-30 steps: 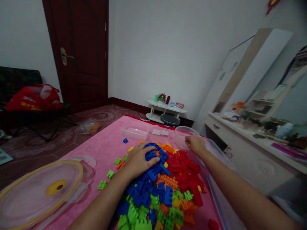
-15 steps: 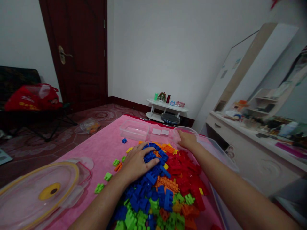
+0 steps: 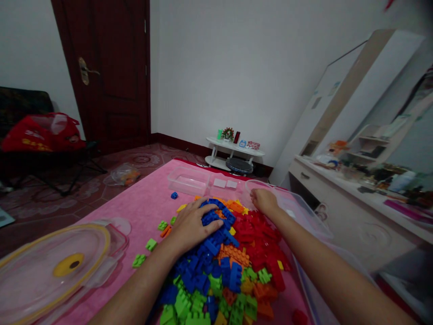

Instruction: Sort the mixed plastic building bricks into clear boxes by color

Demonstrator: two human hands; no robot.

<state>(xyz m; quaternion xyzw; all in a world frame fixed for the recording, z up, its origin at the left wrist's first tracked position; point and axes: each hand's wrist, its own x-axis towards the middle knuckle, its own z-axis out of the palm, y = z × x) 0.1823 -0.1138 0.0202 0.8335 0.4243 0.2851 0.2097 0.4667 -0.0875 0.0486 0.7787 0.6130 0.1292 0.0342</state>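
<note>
A heap of plastic building bricks [image 3: 233, 257] in blue, red, orange, green and yellow lies on a pink cloth [image 3: 142, 207]. My left hand [image 3: 192, 223] rests flat on the blue bricks [image 3: 216, 232] at the heap's far left, fingers spread. My right hand [image 3: 265, 201] is curled at the heap's far edge, against the near rim of a round clear bowl [image 3: 260, 185]. What its fingers hold, if anything, is hidden.
A clear rectangular tray [image 3: 188, 180] and two small white cards [image 3: 226, 183] lie beyond the heap. A clear lid with a yellow rim [image 3: 50, 266] sits at the left. A large clear tub [image 3: 304, 216] stands at the right. Loose green bricks [image 3: 145, 253] lie scattered left.
My right hand has drawn back a little from the bowl's rim toward the red bricks. My left hand stays on the blue bricks. The view has shifted slightly.
</note>
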